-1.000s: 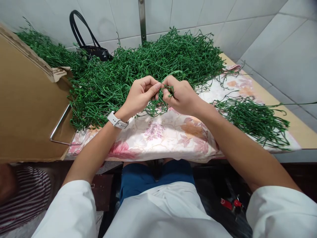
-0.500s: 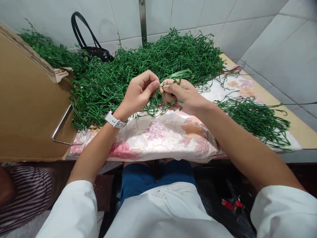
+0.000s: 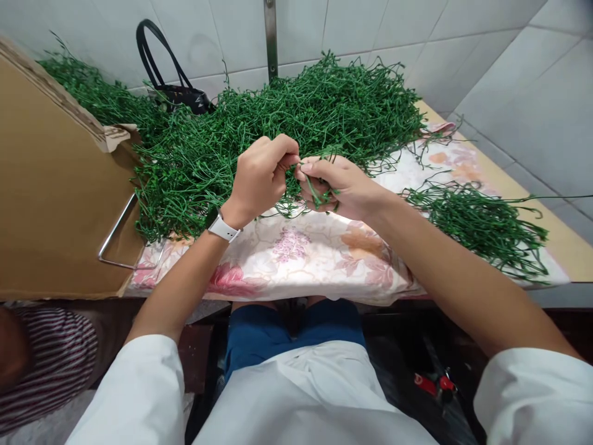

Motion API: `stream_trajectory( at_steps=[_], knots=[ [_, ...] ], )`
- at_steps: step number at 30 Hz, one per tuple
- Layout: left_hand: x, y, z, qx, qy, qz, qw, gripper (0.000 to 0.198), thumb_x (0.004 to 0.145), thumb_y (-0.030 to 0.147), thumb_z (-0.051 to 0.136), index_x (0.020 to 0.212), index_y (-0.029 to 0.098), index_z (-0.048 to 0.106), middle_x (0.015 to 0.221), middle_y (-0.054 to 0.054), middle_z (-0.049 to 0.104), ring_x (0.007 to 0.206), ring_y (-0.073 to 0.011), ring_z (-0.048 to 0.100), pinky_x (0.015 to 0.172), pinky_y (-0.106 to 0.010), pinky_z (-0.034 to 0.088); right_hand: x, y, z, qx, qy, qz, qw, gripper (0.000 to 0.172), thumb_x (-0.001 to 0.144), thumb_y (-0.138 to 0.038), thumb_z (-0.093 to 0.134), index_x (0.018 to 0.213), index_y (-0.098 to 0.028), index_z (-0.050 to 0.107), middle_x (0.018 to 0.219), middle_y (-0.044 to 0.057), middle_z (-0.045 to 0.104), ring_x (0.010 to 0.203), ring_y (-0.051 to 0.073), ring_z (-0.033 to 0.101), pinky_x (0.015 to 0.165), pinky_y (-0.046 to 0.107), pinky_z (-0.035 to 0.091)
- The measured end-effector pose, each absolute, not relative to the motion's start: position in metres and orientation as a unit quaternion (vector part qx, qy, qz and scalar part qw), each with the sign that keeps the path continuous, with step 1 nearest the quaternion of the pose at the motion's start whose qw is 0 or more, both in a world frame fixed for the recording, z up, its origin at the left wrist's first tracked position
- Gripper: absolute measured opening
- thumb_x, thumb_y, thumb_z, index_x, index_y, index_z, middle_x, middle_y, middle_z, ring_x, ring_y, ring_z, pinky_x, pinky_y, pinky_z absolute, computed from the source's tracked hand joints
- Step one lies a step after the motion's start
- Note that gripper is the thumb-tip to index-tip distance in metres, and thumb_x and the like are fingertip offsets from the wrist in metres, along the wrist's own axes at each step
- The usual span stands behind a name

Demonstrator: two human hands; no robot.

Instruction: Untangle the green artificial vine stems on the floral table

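Observation:
My right hand (image 3: 338, 185) is closed around several thin green stems (image 3: 319, 194) with small nubs, like artificial plant stems. Their ends stick out below and above its fingers. My left hand (image 3: 264, 176), with a white watch (image 3: 224, 228) at the wrist, has its fingers curled into a pinch. Its fingertips meet those of the right hand, and what they pinch is hidden. Behind both hands spreads a large heap of the same green stems (image 3: 278, 111). A smaller pile of stems (image 3: 482, 228) lies to the right, past my right forearm.
Floral cloth (image 3: 296, 259) covers the table under the stems. A cardboard box (image 3: 55, 204) stands at the left, with a bent metal rod (image 3: 113, 235) beside it. A black handbag (image 3: 183, 97) is at the back against the tiled wall (image 3: 370, 31). Someone in striped clothing (image 3: 55, 364) sits lower left.
My left hand has turned, its back now facing up more and its thumb tucked from sight. The long green loop above my right hand has dropped, and stems now show below its fingers.

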State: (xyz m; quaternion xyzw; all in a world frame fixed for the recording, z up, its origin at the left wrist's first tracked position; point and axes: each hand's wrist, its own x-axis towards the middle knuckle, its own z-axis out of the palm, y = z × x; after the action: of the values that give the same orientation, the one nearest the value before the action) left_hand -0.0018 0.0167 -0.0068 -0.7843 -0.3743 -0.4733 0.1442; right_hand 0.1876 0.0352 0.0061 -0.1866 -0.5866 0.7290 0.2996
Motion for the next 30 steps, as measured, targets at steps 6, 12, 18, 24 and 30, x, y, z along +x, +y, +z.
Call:
stream_trajectory(
  at_steps=[6,12,18,24,30],
  knots=[
    [-0.047,0.029,0.015,-0.659,-0.45,-0.596,0.092,0.051,0.1,0.072,0.051,0.084,0.023,0.053,0.07,0.003,0.052,0.063,-0.0072,0.05,0.063,-0.031,0.039,0.192,0.03,0.01,-0.094,-0.681,0.677,0.263,0.036,0.084,-0.042,0.078,0.068,-0.018,0.057,0.053,-0.005,0.046,0.041,0.006,0.041,0.037,0.021,0.033],
    [-0.048,0.041,0.014,-0.647,-0.427,-0.609,-0.167,0.052,0.091,0.077,0.062,0.09,0.026,0.054,0.07,0.003,0.058,0.065,-0.0089,0.058,0.053,-0.027,0.036,0.194,0.035,0.016,-0.176,-0.616,0.692,0.331,0.033,0.086,-0.038,0.066,0.071,-0.023,0.041,0.053,-0.006,0.044,0.042,0.005,0.028,0.036,0.02,0.021],
    [-0.009,0.025,0.007,-0.666,-0.42,-0.582,-0.205,0.049,0.096,0.072,0.062,0.091,0.024,0.052,0.073,0.002,0.057,0.069,-0.0132,0.071,0.054,-0.024,0.042,0.194,0.044,0.013,-0.211,-0.57,0.682,0.407,0.025,0.087,-0.031,0.063,0.073,-0.021,0.045,0.07,0.0,0.069,0.037,0.001,0.027,0.036,0.02,0.015],
    [0.002,0.021,0.0,-0.674,-0.416,-0.56,-0.244,0.039,0.102,0.059,0.062,0.09,0.024,0.051,0.067,0.005,0.049,0.062,-0.0129,0.071,0.053,-0.022,0.042,0.194,0.045,0.014,-0.262,-0.543,0.684,0.412,0.03,0.088,-0.022,0.068,0.078,-0.022,0.04,0.062,-0.005,0.056,0.042,0.002,0.024,0.039,0.021,0.014],
    [0.013,0.015,-0.006,-0.687,-0.409,-0.547,-0.247,0.037,0.102,0.059,0.061,0.091,0.024,0.054,0.065,0.005,0.051,0.05,-0.0103,0.059,0.05,-0.024,0.038,0.192,0.047,0.013,-0.29,-0.532,0.703,0.372,0.013,0.087,-0.026,0.066,0.092,-0.02,0.056,0.056,-0.009,0.034,0.043,0.006,0.019,0.037,0.021,0.012]
  ],
)
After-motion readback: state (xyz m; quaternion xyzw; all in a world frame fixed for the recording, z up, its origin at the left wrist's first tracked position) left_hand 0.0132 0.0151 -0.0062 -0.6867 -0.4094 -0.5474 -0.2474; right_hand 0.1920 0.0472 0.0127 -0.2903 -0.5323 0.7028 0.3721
